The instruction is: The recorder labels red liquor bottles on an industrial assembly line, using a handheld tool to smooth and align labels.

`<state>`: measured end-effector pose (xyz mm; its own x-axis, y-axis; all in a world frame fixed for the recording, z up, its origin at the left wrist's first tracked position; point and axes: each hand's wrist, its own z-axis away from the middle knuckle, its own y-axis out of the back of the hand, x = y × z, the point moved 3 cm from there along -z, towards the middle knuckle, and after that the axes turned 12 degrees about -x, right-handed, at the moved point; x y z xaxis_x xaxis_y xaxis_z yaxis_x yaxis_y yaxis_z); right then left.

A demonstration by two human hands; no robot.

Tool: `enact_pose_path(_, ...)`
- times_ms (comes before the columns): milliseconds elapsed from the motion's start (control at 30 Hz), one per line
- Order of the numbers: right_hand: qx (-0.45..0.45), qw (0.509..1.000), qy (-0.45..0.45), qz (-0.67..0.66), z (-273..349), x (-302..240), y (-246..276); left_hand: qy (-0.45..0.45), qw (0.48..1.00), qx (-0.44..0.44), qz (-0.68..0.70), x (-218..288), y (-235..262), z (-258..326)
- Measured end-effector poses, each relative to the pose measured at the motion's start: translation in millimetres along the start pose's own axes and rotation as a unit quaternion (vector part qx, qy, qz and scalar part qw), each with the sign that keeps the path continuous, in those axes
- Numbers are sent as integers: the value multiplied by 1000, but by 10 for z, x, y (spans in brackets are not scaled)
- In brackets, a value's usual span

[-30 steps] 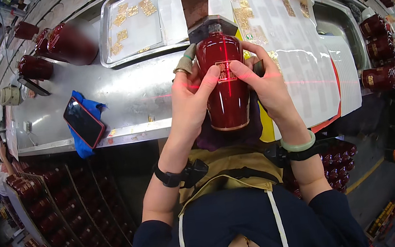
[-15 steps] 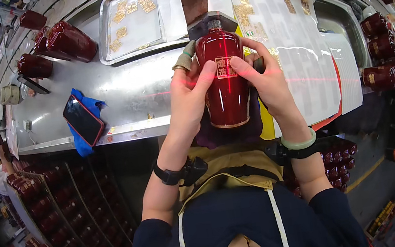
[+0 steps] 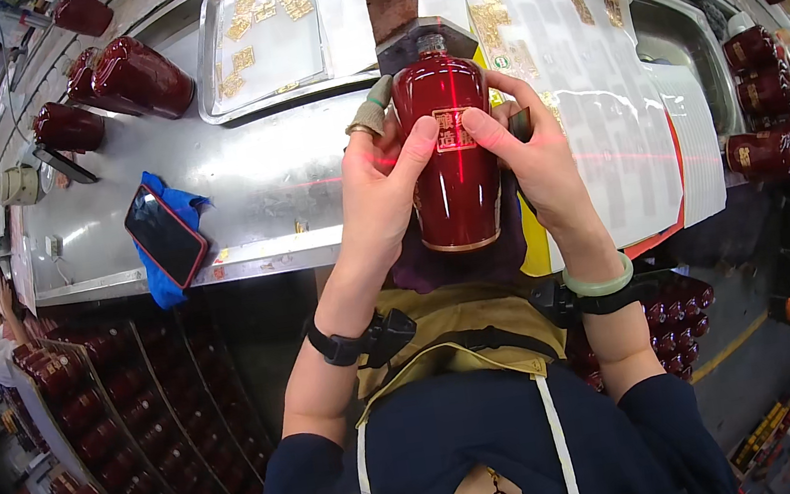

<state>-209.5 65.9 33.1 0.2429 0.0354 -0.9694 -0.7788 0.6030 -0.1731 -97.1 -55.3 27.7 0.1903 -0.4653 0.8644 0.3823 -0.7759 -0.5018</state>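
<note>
A glossy dark red bottle [image 3: 456,193] lies between my hands, its clear neck pointing away from me. My left hand [image 3: 382,170] grips its left side, with the thumb on the edge of a small square gold label [image 3: 454,129]. From the right, my right hand [image 3: 535,151] clasps the bottle, its thumb pressing the label's other edge. A cloth finger cover [image 3: 370,114] sits on a left finger. Red laser lines cross on the bottle near the label. Dark purple cloth [image 3: 419,274] shows beneath the bottle. Fingers behind the bottle are partly hidden.
A metal tray [image 3: 208,81] with gold label pieces stands at the back. Label sheets [image 3: 599,117] cover the right side. At left, a phone [image 3: 167,236] rests on blue cloth, with red bottles [image 3: 139,79] beyond. A sink [image 3: 678,30] is far right; bottle racks [image 3: 126,416] stand lower left.
Both thumbs have shifted slightly up and apart over the label, showing more of it. The bottle has moved a little away from me. Both hands keep hold of it.
</note>
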Motion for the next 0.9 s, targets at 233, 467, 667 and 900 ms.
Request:
enact_pose_path(233, 8, 1000, 4, 1, -4, 12, 1, -6, 1000, 6, -9, 2, -23, 0)
enact_pose_path(467, 9, 1000, 5, 15, -8, 14, 22, -8, 1000, 6, -7, 6, -9, -22)
enact_pose_path(667, -11, 1000, -13, 24, 9, -9, 23, 22, 999, 17, -30, 9, -4, -28)
enact_pose_path(900, 36, 990, 102, 93, 340, -239, 55, -3, 1000, -3, -2, 22, -13, 64)
